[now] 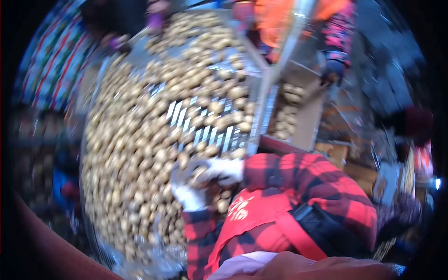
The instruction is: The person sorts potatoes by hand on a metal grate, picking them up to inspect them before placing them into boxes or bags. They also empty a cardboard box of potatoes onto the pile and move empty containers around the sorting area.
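Observation:
Many round, tan potatoes (140, 154) cover a large metal sorting table. Over its near part, my two hands are close together, in white gloves with darker grey fingers. My left hand (185, 189) is the lower one, its fingers curled upward among the potatoes; blur hides whether it grips one. My right hand (219, 171) reaches in from the right, fingers bent around what looks like a potato (199, 173). More potatoes (222, 204) lie between my hands and my red apron (245, 210).
Bare metal slats (200, 135) show mid-table. Right of the table rim (254, 112), a cardboard-coloured box (305, 100) holds several potatoes. A co-worker's dark gloved hand (333, 72) hangs over it. Another person's purple-gloved hand (156, 19) is at the far edge. A striped sack (58, 60) stands left.

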`<state>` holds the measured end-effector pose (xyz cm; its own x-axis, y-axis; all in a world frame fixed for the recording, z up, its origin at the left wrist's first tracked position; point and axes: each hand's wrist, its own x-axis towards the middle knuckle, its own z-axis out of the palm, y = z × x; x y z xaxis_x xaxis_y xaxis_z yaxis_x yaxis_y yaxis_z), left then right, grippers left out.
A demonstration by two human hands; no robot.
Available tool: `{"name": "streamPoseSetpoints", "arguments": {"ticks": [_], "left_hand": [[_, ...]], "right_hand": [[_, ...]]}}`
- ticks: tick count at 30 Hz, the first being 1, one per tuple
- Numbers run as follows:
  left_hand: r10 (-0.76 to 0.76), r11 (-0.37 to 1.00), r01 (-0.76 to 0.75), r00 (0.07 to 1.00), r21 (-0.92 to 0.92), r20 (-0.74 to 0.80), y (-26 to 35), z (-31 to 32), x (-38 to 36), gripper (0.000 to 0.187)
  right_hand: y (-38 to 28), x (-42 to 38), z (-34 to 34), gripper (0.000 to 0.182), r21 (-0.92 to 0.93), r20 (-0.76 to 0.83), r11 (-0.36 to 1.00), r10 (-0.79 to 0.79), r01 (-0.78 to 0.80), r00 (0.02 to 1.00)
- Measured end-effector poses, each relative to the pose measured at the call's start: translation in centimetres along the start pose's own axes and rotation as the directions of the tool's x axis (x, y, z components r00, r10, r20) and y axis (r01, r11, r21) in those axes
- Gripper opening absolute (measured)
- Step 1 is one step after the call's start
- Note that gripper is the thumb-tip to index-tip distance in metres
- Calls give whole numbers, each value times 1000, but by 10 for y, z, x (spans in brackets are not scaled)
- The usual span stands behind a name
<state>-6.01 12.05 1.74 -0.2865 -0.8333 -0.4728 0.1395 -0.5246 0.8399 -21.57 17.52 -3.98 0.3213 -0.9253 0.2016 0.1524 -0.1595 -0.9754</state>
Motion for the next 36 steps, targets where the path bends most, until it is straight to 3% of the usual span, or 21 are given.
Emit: {"name": "streamPoseSetpoints", "arguments": {"ticks": [2,3,4,7,8,10,12,14,16,17,19,20,23,25,26,27,28,31,33,35,36], "left_hand": [[-29,999,30,998,-20,55,-13,-14,9,47],[-34,998,30,997,-55,-64,-46,-54,29,46],[7,1000,-9,994,-11,-112,-42,-37,28,45],[109,979,-99,993,176,-49,-34,-12,42,49],[30,974,-31,1000,224,4,-31,4,36,50],[21,953,-56,992,297,121,-47,16,26,53],[-107,962,36,962,272,252,-61,37,14,47],[-159,881,-7,937,473,310,-99,31,21,32],[-154,719,-171,906,673,395,-111,28,15,27],[-12,614,-451,816,648,578,-136,3,28,27],[-5,505,-535,783,677,622,-128,-2,26,30],[-73,551,-434,825,712,560,-124,-5,25,31],[-103,597,-343,864,725,494,-130,-22,25,32],[-192,620,-218,889,754,415,-131,-34,18,32],[-335,524,-37,910,851,246,-96,0,-7,33],[-382,456,-73,884,887,269,-123,-31,9,38],[-277,290,-351,859,890,430,-111,-30,2,42],[-77,130,-558,819,820,569,-85,-30,-21,34],[225,289,-568,822,770,522,-106,-56,-23,31],[340,303,-545,828,782,446,-95,-61,-27,29],[408,259,-572,795,778,448,-87,-69,-28,29]], "right_hand": [[-28,-1,11,44,583,-83,734,481,-349,873],[-27,-20,17,41,677,-91,637,569,-368,817],[-11,-43,5,42,347,-231,919,277,-186,933],[18,-104,-45,56,-78,-191,970,-242,231,951],[18,-125,-42,46,173,-280,981,-34,85,959],[2,-161,-36,31,705,-415,709,387,22,824],[-20,-206,-30,28,265,-610,960,93,92,787],[-14,-258,-45,25,-150,-588,987,-140,63,797],[-10,-304,-46,33,-207,-719,968,-54,-139,693],[-20,-319,-39,45,-110,-862,946,61,-305,503],[-40,-341,-50,45,401,-908,912,408,-85,96],[-32,-367,-61,44,365,-928,930,366,-28,72],[-33,-414,-82,37,13,-998,917,38,-400,54],[-50,-427,-98,38,-104,-993,649,-110,-754,41],[-43,-463,-113,39,-112,-985,495,-169,-862,31],[-39,-505,-127,40,-94,-982,419,-188,-903,15],[-28,-551,-148,41,-70,-983,385,-183,-920,-2],[12,-601,-268,45,-28,-983,557,-168,-830,-79],[38,-554,-317,48,-23,-981,756,-142,-654,-129],[39,-417,-289,41,-33,-997,819,-66,-573,-38],[19,-311,-242,43,-305,-952,738,-258,-602,165]]}}
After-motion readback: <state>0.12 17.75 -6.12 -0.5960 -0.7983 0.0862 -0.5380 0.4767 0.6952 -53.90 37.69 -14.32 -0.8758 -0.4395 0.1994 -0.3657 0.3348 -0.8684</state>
